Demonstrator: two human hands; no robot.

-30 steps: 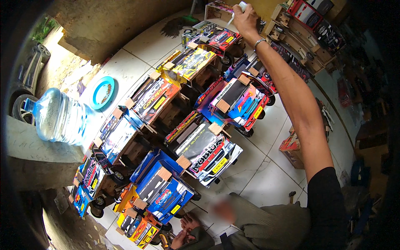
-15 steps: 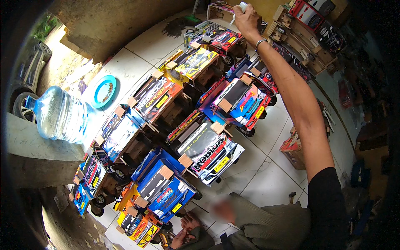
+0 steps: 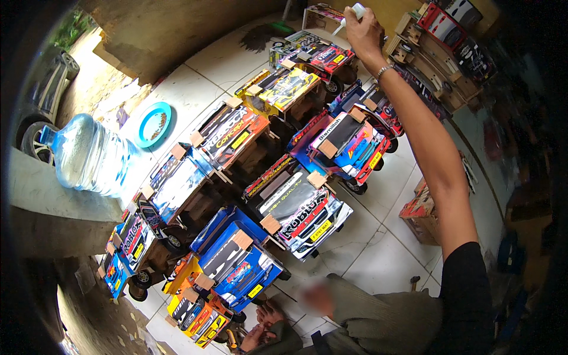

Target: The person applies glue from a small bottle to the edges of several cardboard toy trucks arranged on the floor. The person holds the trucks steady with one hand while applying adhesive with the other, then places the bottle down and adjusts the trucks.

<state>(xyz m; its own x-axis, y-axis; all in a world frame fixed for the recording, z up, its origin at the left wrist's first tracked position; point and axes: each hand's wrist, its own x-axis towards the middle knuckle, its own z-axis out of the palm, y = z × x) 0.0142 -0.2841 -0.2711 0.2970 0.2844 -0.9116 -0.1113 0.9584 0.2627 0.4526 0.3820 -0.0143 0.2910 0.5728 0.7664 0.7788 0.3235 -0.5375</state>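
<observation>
My right hand (image 3: 365, 36), with a bracelet at the wrist, reaches to the far side of the rows of toy trucks. Its fingers are closed round a small white squeeze bottle (image 3: 358, 9), whose thin nozzle slants down to the left. Below the nozzle stands a red and black toy truck (image 3: 334, 58); I cannot tell whether the tip touches anything. Small wooden blocks lie on many trucks, such as the yellow truck (image 3: 290, 89), the blue truck (image 3: 239, 269) and the white-fronted truck (image 3: 305, 222). My left hand does not show.
A person in an olive shirt (image 3: 384, 313) sits close in front, hands (image 3: 266, 322) together beside an orange truck (image 3: 198, 319). At left are a large water bottle (image 3: 89, 157) and a turquoise plate (image 3: 155, 125). Wooden truck parts (image 3: 435, 65) stand far right; a hammer (image 3: 415, 281) lies at right.
The whole view has shifted a little, so the trucks appear slightly farther right. My right hand also appears slightly farther right, still holding the squeeze bottle.
</observation>
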